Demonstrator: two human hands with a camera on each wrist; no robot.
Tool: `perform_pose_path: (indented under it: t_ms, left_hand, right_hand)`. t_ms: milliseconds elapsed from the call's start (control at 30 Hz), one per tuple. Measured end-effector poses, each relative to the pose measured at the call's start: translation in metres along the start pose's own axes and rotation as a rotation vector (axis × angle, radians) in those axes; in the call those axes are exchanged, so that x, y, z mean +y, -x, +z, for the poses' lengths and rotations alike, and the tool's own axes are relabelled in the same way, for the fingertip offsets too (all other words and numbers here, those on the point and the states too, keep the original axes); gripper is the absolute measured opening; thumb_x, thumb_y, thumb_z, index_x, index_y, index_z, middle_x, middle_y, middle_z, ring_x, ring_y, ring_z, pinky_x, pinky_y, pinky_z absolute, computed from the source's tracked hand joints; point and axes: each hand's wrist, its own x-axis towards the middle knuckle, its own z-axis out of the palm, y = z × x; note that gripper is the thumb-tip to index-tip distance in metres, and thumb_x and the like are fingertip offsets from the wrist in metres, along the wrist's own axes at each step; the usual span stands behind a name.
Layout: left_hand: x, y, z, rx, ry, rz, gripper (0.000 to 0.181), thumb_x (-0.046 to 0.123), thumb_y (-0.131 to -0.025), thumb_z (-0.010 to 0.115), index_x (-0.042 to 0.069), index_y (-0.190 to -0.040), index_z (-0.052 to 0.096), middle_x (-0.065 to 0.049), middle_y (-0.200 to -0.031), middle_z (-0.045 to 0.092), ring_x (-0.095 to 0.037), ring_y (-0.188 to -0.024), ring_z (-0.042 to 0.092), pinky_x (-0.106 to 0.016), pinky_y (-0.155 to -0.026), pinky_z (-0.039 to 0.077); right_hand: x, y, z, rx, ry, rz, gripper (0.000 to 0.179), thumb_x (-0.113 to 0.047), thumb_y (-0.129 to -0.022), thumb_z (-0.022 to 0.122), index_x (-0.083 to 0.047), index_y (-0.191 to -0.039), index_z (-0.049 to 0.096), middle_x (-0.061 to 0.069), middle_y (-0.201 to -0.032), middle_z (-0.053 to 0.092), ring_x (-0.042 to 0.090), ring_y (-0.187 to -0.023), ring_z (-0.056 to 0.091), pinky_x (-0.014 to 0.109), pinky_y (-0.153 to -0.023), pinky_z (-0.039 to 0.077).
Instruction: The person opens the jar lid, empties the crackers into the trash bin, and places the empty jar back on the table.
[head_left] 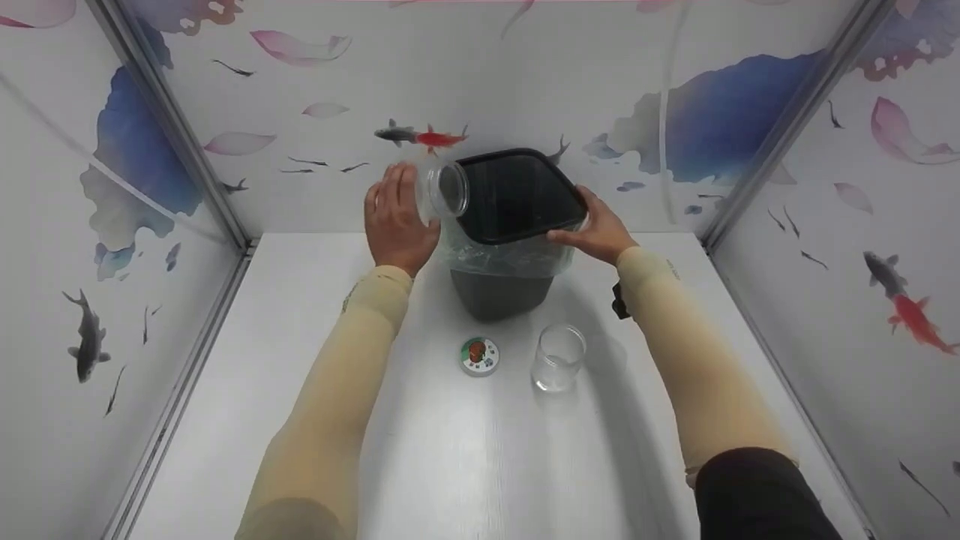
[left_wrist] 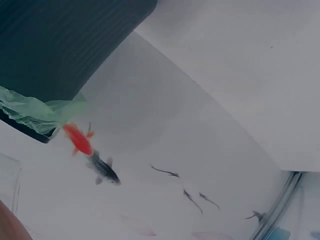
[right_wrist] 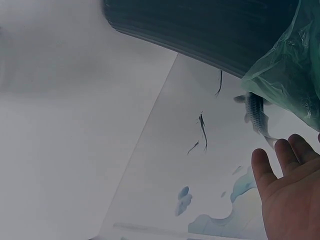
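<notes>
In the head view, my left hand [head_left: 397, 217] grips a clear jar [head_left: 441, 189], tipped sideways with its open mouth toward the left rim of a dark trash bin [head_left: 504, 296]. A thin translucent bag [head_left: 510, 259] lines the bin and folds down over its outside. At the bin's right front corner my right hand [head_left: 600, 229] holds the rim, thumb along the front and fingers at the side. The right wrist view shows that hand's fingers [right_wrist: 287, 155] beside the green-looking bag [right_wrist: 295, 75]. Whether anything is inside the bin is too dark to tell.
On the white table [head_left: 435, 450], a round lid [head_left: 480, 355] with a printed label lies in front of the bin. A clear glass [head_left: 559, 358] stands to its right. White panels [head_left: 540, 75] with painted fish and petals enclose the table's back and sides.
</notes>
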Motion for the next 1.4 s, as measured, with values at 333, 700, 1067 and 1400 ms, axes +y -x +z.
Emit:
perform_pose_path:
  t_ms: [333, 700, 1067, 1400]
  left_hand:
    - [-0.025, 0.052, 0.011, 0.031, 0.170, -0.224, 0.085, 0.041, -0.075, 0.083, 0.005, -0.141, 0.042, -0.012, -0.135, 0.054, -0.026, -0.125, 0.051, -0.040, -0.112, 0.029]
    - [-0.041, 0.125, 0.028, -0.086, 0.238, -0.353, 0.090, 0.045, -0.073, 0.083, 0.001, -0.140, 0.042, -0.016, -0.130, 0.057, -0.030, -0.120, 0.054, -0.044, -0.109, 0.030]
    - [-0.034, 0.190, 0.053, -0.318, 0.289, -0.461, 0.089, 0.048, -0.070, 0.083, 0.004, -0.137, 0.042, -0.016, -0.127, 0.062, -0.032, -0.115, 0.057, -0.043, -0.109, 0.030]
    - [-0.026, 0.223, 0.067, -0.392, 0.296, -0.510, 0.088, 0.048, -0.069, 0.083, 0.005, -0.135, 0.046, -0.015, -0.119, 0.066, -0.035, -0.110, 0.059, -0.046, -0.102, 0.039]
  right_hand:
    - [0.002, -0.001, 0.000, 0.006, 0.010, 0.006, 0.120, -0.070, -0.072, 0.075, -0.017, -0.161, 0.013, 0.009, -0.164, 0.019, 0.029, -0.148, 0.020, 0.051, -0.117, 0.018]
    - [0.003, -0.001, -0.004, 0.013, 0.014, -0.026, 0.118, -0.067, -0.074, 0.077, -0.015, -0.160, 0.015, 0.011, -0.163, 0.021, 0.030, -0.148, 0.020, 0.051, -0.117, 0.018]
    - [0.001, 0.000, -0.004, 0.003, 0.013, -0.021, 0.118, -0.068, -0.074, 0.075, -0.016, -0.161, 0.013, 0.010, -0.163, 0.019, 0.030, -0.148, 0.019, 0.052, -0.117, 0.018]
    - [0.000, 0.000, -0.001, 0.001, 0.001, -0.030, 0.121, -0.068, -0.072, 0.077, -0.014, -0.160, 0.014, 0.011, -0.162, 0.022, 0.029, -0.148, 0.021, 0.051, -0.117, 0.019]
